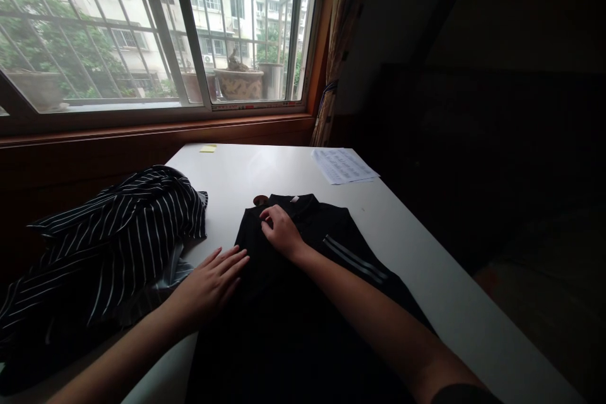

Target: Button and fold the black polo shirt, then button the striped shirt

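Note:
A black short-sleeved shirt (279, 303) with a collar lies spread on the white table (407, 227). Two pale stripes run along its right sleeve, and a small white label shows at the neck. My left hand (218, 274) rests with fingers stretched out and flat along the shirt's left edge. Higher up, near the collar, my right hand (280, 230) is over the cloth, fingers loosely bent and the thumb apart from them; nothing shows in its grasp. A small brown round object (261, 200) with dark marks lies just beyond the shirt's left shoulder.
Rumpled cloth with dark and white stripes (137, 233) is heaped on the table's left side. Printed sheets (343, 165) lie at the far right corner, a yellow note (208, 148) at the far left. A barred window (199, 31) and a tied curtain (331, 88) stand behind.

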`<control>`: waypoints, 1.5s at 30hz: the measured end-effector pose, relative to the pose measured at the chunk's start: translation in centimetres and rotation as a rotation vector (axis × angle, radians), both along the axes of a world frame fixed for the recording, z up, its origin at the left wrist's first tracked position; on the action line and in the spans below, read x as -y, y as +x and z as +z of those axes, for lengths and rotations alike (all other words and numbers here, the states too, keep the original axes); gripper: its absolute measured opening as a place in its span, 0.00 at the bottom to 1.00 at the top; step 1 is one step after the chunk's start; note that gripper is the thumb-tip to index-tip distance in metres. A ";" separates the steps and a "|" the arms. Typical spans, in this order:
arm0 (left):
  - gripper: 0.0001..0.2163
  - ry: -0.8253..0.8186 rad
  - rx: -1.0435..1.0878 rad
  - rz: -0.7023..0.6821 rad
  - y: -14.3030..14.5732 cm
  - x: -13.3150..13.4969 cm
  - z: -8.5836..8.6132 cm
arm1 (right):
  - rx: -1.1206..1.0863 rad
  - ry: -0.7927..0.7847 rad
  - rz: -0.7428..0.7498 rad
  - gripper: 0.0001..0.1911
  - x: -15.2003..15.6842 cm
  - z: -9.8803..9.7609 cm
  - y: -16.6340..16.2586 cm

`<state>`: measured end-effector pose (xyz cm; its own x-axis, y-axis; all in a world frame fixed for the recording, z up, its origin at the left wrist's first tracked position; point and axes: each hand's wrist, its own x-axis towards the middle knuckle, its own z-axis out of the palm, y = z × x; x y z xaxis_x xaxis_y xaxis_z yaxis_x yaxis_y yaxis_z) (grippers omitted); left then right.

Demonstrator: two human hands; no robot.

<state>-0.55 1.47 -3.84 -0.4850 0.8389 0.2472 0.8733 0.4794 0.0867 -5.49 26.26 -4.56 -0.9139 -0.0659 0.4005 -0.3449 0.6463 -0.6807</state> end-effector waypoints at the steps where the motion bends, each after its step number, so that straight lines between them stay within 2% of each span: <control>1: 0.22 0.007 0.009 0.004 -1.1 -0.5 -0.2 | -0.017 0.030 0.006 0.06 -0.3 0.2 1.4; 4: 0.22 -0.030 0.028 0.035 -4.5 -2.5 -1.4 | -0.108 0.236 0.075 0.06 -0.8 0.6 5.5; 7: 0.23 -0.086 0.035 0.070 -7.4 -4.5 -2.8 | -0.187 0.436 0.222 0.08 -0.6 0.8 8.9; 12: 0.26 -0.103 0.057 0.155 -10.9 -6.2 -3.6 | -0.276 0.550 0.490 0.19 0.7 0.3 11.9; 15: 0.26 -0.091 0.119 0.168 -12.4 -6.3 -3.8 | -0.295 0.599 0.556 0.22 1.3 0.0 12.4; 22: 0.28 0.009 0.183 0.272 -15.7 -5.6 -4.5 | -0.306 0.715 0.442 0.20 3.1 0.5 12.2; 25: 0.29 0.074 0.195 0.350 -16.9 -5.1 -4.1 | -0.344 0.769 0.415 0.14 4.0 0.4 12.1; 27: 0.26 0.102 0.212 0.389 -17.4 -4.8 -3.5 | -0.378 0.776 0.409 0.11 4.4 0.3 12.1; 34: 0.15 0.153 0.418 0.452 -17.7 -5.8 -1.5 | -0.415 0.785 0.426 0.08 4.8 0.5 12.2; 40: 0.16 0.220 0.511 0.501 -17.7 -6.8 -1.1 | -0.450 0.784 0.449 0.11 5.0 1.1 12.1; 45: 0.12 0.222 0.498 0.495 -18.1 -6.5 -0.7 | -0.410 0.765 0.424 0.10 5.2 0.7 12.1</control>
